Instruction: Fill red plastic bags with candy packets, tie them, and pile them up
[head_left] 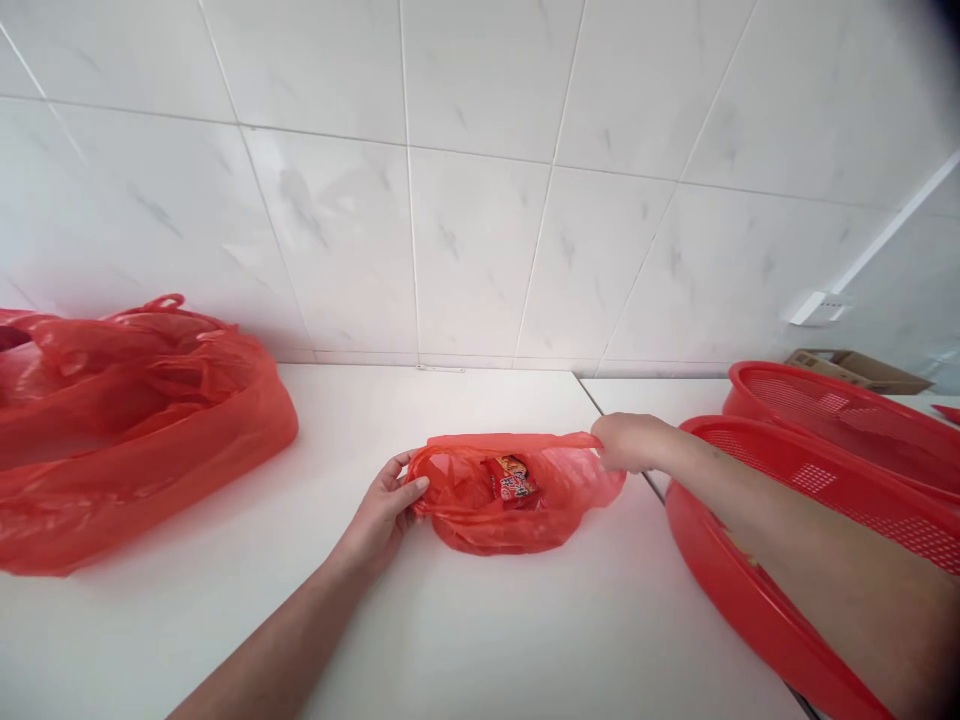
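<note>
A thin red plastic bag (502, 538) lies on the white table in front of me, its mouth spread upward. Inside it rests a small red snack packet (514, 480) with white and yellow printing. My left hand (388, 500) pinches the bag's left edge between thumb and fingers. At the opposite end, my right hand (628, 441) is closed on the bag's upper right rim; its fingertips are mostly hidden by the back of the hand.
Full red plastic bags (150, 400) stand at the left. Red perforated baskets (750, 560) crowd the right side, under my right forearm. Behind them sits an open cardboard box (862, 370). A tiled wall (480, 250) closes off the white table's (360, 405) back edge.
</note>
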